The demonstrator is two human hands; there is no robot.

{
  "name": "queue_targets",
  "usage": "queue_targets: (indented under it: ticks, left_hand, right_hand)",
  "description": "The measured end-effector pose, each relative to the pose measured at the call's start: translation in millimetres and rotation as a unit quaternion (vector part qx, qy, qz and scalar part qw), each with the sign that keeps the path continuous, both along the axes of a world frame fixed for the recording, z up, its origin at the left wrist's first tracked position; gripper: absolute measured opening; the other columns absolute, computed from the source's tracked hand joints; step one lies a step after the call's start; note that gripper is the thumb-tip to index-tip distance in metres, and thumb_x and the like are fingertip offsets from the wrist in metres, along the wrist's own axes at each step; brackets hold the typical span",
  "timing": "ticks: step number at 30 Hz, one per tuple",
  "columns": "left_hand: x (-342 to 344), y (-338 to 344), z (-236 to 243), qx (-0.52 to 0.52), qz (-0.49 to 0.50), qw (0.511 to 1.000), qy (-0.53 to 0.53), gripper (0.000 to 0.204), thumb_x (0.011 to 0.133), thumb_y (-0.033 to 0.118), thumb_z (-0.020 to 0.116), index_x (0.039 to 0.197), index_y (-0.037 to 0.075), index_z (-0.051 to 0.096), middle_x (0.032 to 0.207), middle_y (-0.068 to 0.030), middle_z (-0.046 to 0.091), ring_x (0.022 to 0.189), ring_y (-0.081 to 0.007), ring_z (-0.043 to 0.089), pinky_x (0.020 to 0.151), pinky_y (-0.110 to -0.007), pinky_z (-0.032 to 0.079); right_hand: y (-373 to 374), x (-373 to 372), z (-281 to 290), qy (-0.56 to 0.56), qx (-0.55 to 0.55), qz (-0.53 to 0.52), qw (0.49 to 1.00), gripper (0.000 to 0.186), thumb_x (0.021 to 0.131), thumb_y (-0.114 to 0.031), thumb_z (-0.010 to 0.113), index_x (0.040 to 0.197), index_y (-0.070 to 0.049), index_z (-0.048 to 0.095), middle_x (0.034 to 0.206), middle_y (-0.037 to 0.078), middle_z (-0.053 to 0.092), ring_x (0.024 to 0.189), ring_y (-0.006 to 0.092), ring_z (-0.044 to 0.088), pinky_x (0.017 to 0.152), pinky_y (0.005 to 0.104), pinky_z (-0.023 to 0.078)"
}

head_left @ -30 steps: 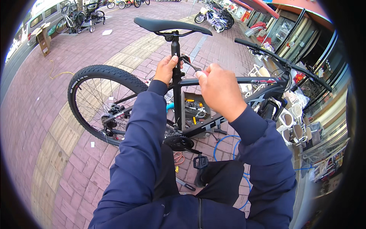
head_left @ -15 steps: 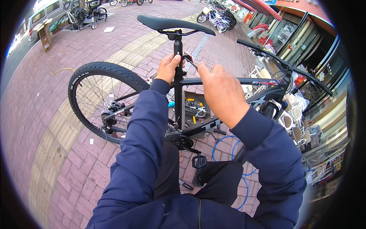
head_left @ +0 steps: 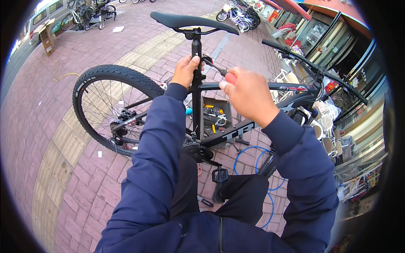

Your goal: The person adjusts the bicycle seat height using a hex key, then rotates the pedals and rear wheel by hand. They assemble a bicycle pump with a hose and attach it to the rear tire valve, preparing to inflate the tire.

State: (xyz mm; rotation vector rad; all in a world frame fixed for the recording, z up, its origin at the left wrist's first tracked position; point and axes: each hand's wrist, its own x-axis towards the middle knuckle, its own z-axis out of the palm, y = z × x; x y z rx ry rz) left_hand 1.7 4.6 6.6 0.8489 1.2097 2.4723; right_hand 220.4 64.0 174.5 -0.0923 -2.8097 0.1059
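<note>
My left hand is closed round the black seatpost below the saddle, thumb on its front. A small dark and red fitting, like a reflector or lamp, sits on the post's right side, partly behind my fingers. In my right hand is a red-handled screwdriver, its shaft angled up and left to that fitting; I cannot make out whether the tip touches it. Below my hands runs the bicycle's black frame, with the rear wheel to the left.
Under the frame lies an open toolbox; a blue hose coils on the paving. Handlebars reach out at right, beside white child seats and shopfronts. A cardboard box, parked bicycles and a van stand farther back.
My hands and the seatpost appear slightly higher in view than half a second ago. My right hand has shifted, showing more red handle, with the screwdriver still angled at the fitting.
</note>
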Motion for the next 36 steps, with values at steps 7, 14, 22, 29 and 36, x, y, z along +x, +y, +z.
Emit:
queue_targets:
  ticks: [7,14,22,29,36]
  left_hand:
    - [1,-1,0,0.013,-0.007,1.000,0.012,0.030,0.104,0.034,0.062,0.111,0.004,0.067,0.093,-0.0015,0.068,0.084,-0.0097,0.062,0.074,-0.027,0.051]
    - [-1,-1,2,0.008,-0.003,1.000,0.006,0.029,0.105,0.033,0.062,0.110,0.005,0.066,0.093,-0.0019,0.069,0.084,-0.0100,0.062,0.074,-0.027,0.051]
    - [-2,1,-4,-0.002,0.000,1.000,0.022,0.035,0.104,0.038,0.064,0.113,0.005,0.066,0.095,-0.0025,0.069,0.087,-0.0108,0.065,0.077,-0.029,0.054]
    - [1,0,-3,0.007,0.007,1.000,0.003,0.028,0.104,0.032,0.063,0.107,0.004,0.066,0.092,-0.0028,0.069,0.083,-0.0107,0.063,0.075,-0.027,0.051]
    - [-4,-1,-3,-0.015,0.002,1.000,0.024,0.035,0.105,0.038,0.062,0.115,0.005,0.066,0.097,-0.0026,0.068,0.087,-0.0117,0.064,0.078,-0.029,0.055]
  right_hand:
    - [5,5,-5,-0.015,0.202,0.010,0.979,0.029,0.092,-0.027,0.069,0.094,0.001,0.071,0.087,0.019,0.074,0.083,0.0405,0.071,0.078,0.0473,0.056]
    - [12,-10,-10,0.066,-0.124,-0.001,0.990,0.029,0.090,-0.021,0.066,0.113,-0.004,0.070,0.075,0.016,0.070,0.080,0.0321,0.074,0.067,0.0424,0.058]
    - [9,-2,-3,0.020,-0.037,0.002,0.999,0.024,0.093,-0.025,0.066,0.104,-0.004,0.069,0.079,0.016,0.069,0.077,0.0416,0.070,0.071,0.0490,0.056]
    - [11,6,-5,0.060,0.231,0.033,0.971,0.023,0.090,-0.022,0.070,0.103,-0.004,0.065,0.075,0.020,0.069,0.081,0.0375,0.072,0.072,0.0504,0.054]
    - [9,-4,1,0.110,-0.139,0.005,0.984,0.023,0.089,-0.023,0.070,0.093,-0.001,0.067,0.082,0.015,0.074,0.080,0.0372,0.073,0.074,0.0464,0.056]
